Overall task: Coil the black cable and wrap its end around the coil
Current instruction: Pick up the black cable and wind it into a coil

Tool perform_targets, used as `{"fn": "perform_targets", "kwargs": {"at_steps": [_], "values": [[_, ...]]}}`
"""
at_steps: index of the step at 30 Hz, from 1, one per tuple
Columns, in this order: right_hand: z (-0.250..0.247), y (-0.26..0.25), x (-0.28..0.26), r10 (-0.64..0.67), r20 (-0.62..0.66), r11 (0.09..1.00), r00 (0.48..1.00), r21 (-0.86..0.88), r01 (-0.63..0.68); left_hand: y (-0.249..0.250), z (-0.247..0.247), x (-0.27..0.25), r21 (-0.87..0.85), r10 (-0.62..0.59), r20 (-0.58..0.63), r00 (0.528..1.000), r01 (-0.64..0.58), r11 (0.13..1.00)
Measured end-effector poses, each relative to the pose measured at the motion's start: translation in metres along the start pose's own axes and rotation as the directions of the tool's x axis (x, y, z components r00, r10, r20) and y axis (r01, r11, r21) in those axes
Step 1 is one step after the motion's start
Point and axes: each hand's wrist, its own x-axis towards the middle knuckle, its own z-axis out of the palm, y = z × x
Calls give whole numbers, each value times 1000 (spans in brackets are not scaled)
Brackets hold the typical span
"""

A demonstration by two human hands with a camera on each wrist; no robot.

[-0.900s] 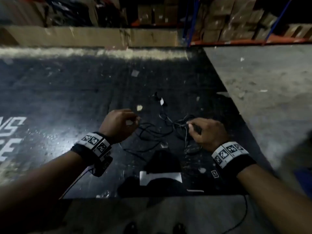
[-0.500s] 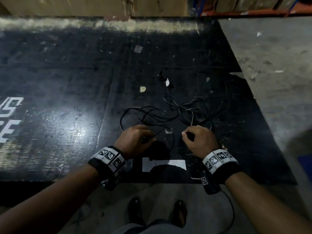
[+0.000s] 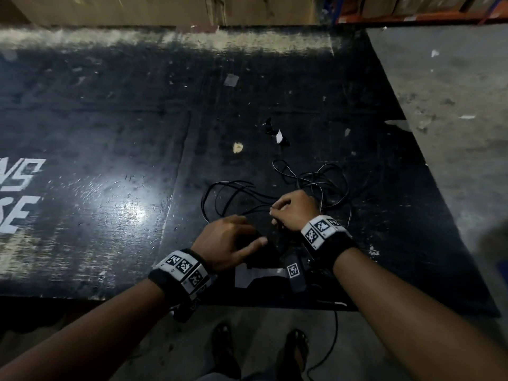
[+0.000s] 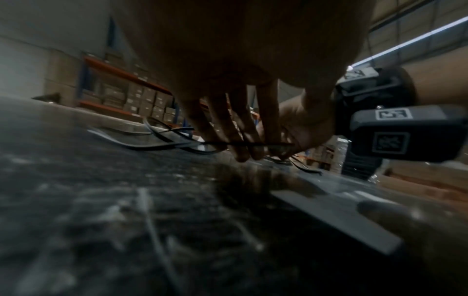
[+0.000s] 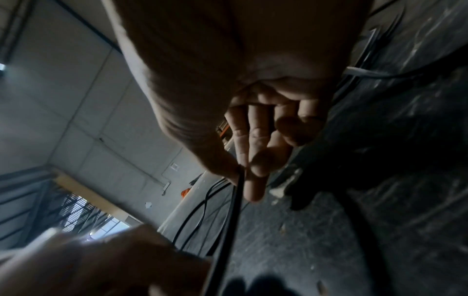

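Right now, holding the black cable (image 3: 316, 182), which sprawls in loose tangled loops across the dark bench (image 3: 110, 133) just beyond both wrists. Right hand (image 3: 294, 213) pinching one strand between thumb and forefinger, seen plainly from the right wrist; left hand (image 3: 228, 243) low over the bench with fingers extended and relaxed, a strand crossing them but not clearly gripped. Best to keep the right pinch as the anchor, draw slack through the left fingers, lay even loops of like size, and tease tangles apart before pulling. Probably wise to save a free tail for the final wrap and to avoid tugging hard, since knots may tighten
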Motion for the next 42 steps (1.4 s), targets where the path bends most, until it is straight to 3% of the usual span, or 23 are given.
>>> {"fn": "perform_targets", "kwargs": {"at_steps": [2, 5, 7, 10, 12, 14, 16, 18, 20, 21, 25, 29, 34, 38, 42], "values": [[0, 5, -1, 4, 0, 997, 1000, 81, -4, -7, -9, -1, -32, -119, -171, 978, 115, 993], [0, 14, -8, -9, -7, 978, 1000, 208, 10, -25, -20, 1, -77, -316, -383, 868, 311, 947], [0, 20, -13, -21, -29, 964, 999, 265, 28, -38, -22, 5, -81, -454, -318, 832, 454, 887], [-4, 24, -22, -53, -65, 955, 996, 288, 69, -47, -21, 17, -69, -565, -87, 821, 561, 825], [-6, 27, -27, -66, -75, 956, 995, 281, 85, -47, -20, 23, -134, -548, -40, 836, 539, 832], [-7, 31, -30, -56, -122, 964, 991, 252, 85, -40, -25, 27, -312, -531, -38, 847, 495, 811], [-10, 29, -33, -90, -249, 986, 964, 116, 122, -25, -34, 29, -608, -522, -9, 853, 410, 680], [-17, 17, -41, -222, -385, 971, 896, -7, 238, -4, -48, 32, -789, -507, -2, 862, 310, 531], [-23, -4, -56, -362, -403, 917, 840, 10, 400, 15, -61, 34, -871, -479, -18, 878, 221, 438], [-24, -15, -63, -405, -365, 891, 839, 50, 452, 23, -68, 35, -893, -458, -35, 888, 178, 414], [-16, -44, -78, -459, -163, 853, 873, 193, 484, 45, -89, 37, -895, -375, -173, 911, 13, 446], [-16, -53, -73, -475, -198, 804, 857, 299, 515, 52, -107, 38, -845, -357, -313, 880, -87, 528], [-26, -59, -73, -513, -191, 765, 837, 342, 547, 56, -125, 35, -891, -319, -213, 923, -50, 451], [-30, -56, -68, -529, -188, 757, 827, 336, 561, 65, -134, 35, -958, -290, -137, 947, -52, 282], [-33, -49, -64, -528, -178, 739, 830, 385, 553, 69, -148, 38, -993, -285, -83, 955, -103, -57]]}}
